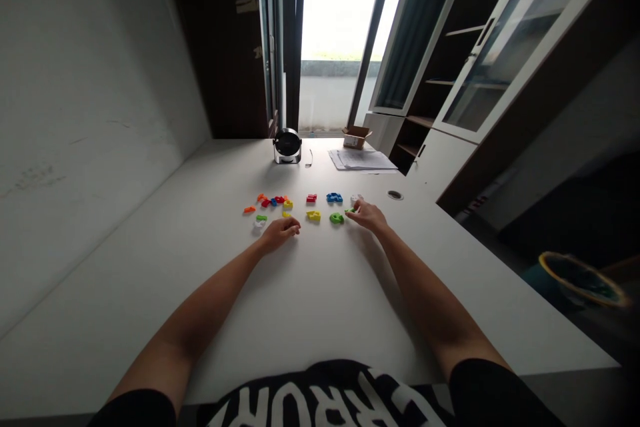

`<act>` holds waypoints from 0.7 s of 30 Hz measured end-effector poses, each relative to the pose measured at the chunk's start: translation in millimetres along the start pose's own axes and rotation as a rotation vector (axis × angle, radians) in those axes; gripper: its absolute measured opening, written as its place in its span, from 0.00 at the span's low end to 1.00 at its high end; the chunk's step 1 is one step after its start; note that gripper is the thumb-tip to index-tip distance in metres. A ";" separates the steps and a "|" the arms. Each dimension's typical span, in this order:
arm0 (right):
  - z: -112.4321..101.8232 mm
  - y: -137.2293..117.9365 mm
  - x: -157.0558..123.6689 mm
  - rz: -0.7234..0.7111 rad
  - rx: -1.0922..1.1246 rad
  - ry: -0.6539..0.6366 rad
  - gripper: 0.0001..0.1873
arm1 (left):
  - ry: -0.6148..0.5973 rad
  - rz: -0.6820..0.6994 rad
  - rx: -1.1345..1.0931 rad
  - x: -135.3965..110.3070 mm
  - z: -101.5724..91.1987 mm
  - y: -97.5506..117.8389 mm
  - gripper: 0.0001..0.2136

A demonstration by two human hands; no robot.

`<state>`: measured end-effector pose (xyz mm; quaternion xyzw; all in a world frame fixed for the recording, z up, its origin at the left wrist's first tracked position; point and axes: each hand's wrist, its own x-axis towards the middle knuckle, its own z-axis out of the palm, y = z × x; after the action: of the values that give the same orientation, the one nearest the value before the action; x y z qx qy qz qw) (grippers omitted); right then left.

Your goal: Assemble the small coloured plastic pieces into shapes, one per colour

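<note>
Right hand (365, 216) pinching small green piece (350, 211) between fingertips, green letter (337, 217) just beside at 9 o'clock. Left hand (280, 232) loosely curled, seemingly empty, resting on white table (200, 293), yellow letter (313, 215) near at 3 o'clock. Coloured plastic letters (311, 199) in two loose rows, within both hands' reach; open tabletop toward 6 o'clock

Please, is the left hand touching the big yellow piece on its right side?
Apart. The head view shows bare white table between the left hand and the big yellow piece.
</note>
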<state>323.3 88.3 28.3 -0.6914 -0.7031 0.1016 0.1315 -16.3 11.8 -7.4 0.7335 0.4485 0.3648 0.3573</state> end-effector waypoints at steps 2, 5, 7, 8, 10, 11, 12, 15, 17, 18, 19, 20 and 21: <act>0.6 0.2 -0.3 0.005 -0.011 -0.075 0.22 | -0.004 -0.001 0.000 0.0 -0.2 -0.1 0.11; 1.6 -2.6 -1.5 -0.005 -0.026 -0.142 0.23 | -0.004 -0.002 0.005 0.2 -0.6 0.4 0.11; 2.2 -4.3 -2.3 -0.018 -0.030 -0.157 0.25 | -0.007 -0.006 0.008 0.2 -0.6 1.4 0.11; 2.4 -4.8 -2.6 -0.025 -0.030 -0.159 0.26 | -0.007 -0.009 0.009 0.1 -0.5 2.0 0.12; 2.9 -5.4 -2.9 -0.041 -0.026 -0.154 0.27 | -0.007 -0.014 0.013 -0.2 -0.3 3.3 0.12; 3.1 -5.5 -2.8 -0.049 -0.024 -0.150 0.28 | -0.005 -0.015 0.016 -0.5 -0.2 3.9 0.12; 3.4 -5.5 -2.8 -0.054 -0.021 -0.147 0.28 | -0.002 -0.017 0.018 -0.8 -0.2 4.4 0.12; 4.3 -5.1 -2.3 -0.070 -0.013 -0.142 0.27 | -0.004 -0.012 0.020 -1.6 -0.5 5.5 0.12; 4.8 -4.4 -1.8 -0.093 -0.008 -0.140 0.26 | -0.009 -0.008 0.019 -1.9 -0.8 6.0 0.12; 5.1 -3.9 -1.5 -0.108 -0.005 -0.138 0.26 | -0.010 -0.008 0.019 -1.9 -0.8 6.1 0.12; 5.3 -3.3 -1.1 -0.123 -0.001 -0.138 0.27 | -0.009 -0.010 0.020 -1.9 -0.8 6.1 0.12; 5.5 -2.8 -0.8 -0.135 0.005 -0.140 0.27 | -0.007 -0.012 0.020 -1.7 -0.7 6.0 0.12; 5.8 -2.3 -0.4 -0.140 0.012 -0.143 0.27 | -0.003 -0.013 0.020 -1.6 -0.5 5.9 0.12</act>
<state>319.3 88.1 23.6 -0.6308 -0.7566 0.1455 0.0919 -14.9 8.4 -2.4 0.7347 0.4565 0.3565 0.3531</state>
